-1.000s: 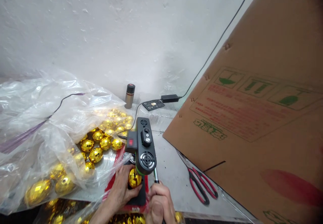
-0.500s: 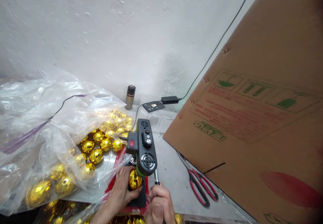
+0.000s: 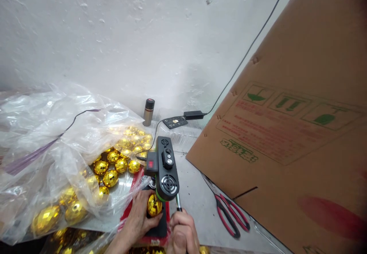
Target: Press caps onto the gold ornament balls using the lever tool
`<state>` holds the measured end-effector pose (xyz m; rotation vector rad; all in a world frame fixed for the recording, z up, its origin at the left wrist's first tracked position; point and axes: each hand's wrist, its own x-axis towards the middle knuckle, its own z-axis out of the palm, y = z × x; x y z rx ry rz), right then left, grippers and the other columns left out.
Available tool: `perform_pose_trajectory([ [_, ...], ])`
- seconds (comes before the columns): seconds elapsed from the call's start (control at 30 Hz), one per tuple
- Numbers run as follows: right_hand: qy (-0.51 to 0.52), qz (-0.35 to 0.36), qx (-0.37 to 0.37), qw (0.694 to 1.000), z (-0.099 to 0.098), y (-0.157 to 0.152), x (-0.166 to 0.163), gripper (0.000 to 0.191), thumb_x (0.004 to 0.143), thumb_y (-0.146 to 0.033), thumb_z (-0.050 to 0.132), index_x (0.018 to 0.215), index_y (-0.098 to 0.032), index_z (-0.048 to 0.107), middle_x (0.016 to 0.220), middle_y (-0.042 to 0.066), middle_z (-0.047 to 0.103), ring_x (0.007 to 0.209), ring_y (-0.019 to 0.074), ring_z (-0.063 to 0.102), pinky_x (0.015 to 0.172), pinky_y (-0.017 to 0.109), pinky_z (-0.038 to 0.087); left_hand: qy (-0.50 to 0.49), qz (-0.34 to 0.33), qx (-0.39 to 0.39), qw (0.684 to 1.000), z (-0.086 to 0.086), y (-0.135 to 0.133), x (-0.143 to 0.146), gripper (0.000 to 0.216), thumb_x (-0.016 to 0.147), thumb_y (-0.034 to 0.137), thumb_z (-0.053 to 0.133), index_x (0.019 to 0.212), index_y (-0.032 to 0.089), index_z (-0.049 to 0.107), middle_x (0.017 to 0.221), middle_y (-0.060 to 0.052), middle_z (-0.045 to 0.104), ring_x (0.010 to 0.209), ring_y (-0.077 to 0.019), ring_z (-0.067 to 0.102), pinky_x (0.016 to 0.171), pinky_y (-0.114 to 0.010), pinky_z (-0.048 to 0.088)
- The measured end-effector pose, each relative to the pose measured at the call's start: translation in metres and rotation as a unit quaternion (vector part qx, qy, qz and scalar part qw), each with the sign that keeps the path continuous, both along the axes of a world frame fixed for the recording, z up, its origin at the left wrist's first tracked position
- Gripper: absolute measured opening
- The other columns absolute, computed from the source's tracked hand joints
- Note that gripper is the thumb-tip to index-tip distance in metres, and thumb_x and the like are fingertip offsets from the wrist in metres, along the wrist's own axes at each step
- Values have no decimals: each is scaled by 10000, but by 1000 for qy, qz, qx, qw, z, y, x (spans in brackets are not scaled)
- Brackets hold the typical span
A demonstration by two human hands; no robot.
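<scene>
Between the thumb and fingers of my left hand is a gold faceted ball, like a mirrored ornament. It sits under the front end of a black machine head with two round vent grilles, above a dark base with red material around it. My right hand is wrapped round the lever at the machine's right side; its grip is hidden inside the fist. Left of the machine, more gold balls lie in and around a clear plastic bag.
Red-and-black-handled scissors lie on the grey table beside a large cardboard box. Near the wall are a brown bottle with a black cap, a black panel and a black adapter with its cable.
The whole view has shifted slightly. My left hand still holds the gold ball under the machine, and my right hand still grips the lever.
</scene>
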<state>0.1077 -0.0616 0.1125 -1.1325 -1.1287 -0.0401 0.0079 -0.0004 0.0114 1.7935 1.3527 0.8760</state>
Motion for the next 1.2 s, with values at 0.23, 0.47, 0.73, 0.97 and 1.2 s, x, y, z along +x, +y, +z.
perform_pose_trajectory([
  [0.23,6,36,-17,999,-14,-3,8,400,1144,-223,369,781,-230,537,789,-39,602,731,120,574,1015,310,518,2,-4,9,1000,-4,2,1,359,767,307,793,1096,198,701,1102,-132,735,1084,-375,675,992,-557,561],
  [0.47,-42,38,1,998,-31,-1,14,365,1121,-204,415,782,-227,550,777,-20,605,731,146,602,929,336,538,3,2,27,1000,-11,3,4,403,750,293,797,1132,194,714,1114,-139,747,1071,-376,686,978,-555,572],
  [0.73,-74,48,-7,996,-24,-3,19,321,1092,-182,482,797,-225,599,830,2,659,775,164,655,839,336,550,-7,3,48,999,-12,6,4,460,756,300,821,1193,188,732,1160,-159,770,1111,-400,715,992,-589,590],
  [0.97,41,101,-54,993,58,1,16,340,1123,-234,484,801,-217,593,747,-11,552,631,125,481,603,295,352,20,9,126,992,-38,-22,-15,607,749,227,853,1338,214,706,1261,-168,786,1187,-408,741,1026,-583,616],
  [1.2,65,67,-15,995,40,0,2,361,1121,-216,506,773,-206,601,734,-14,548,577,113,459,617,305,361,90,35,259,961,-30,-46,-84,676,954,572,734,1519,238,571,1376,-168,771,1209,-355,767,995,-450,660],
])
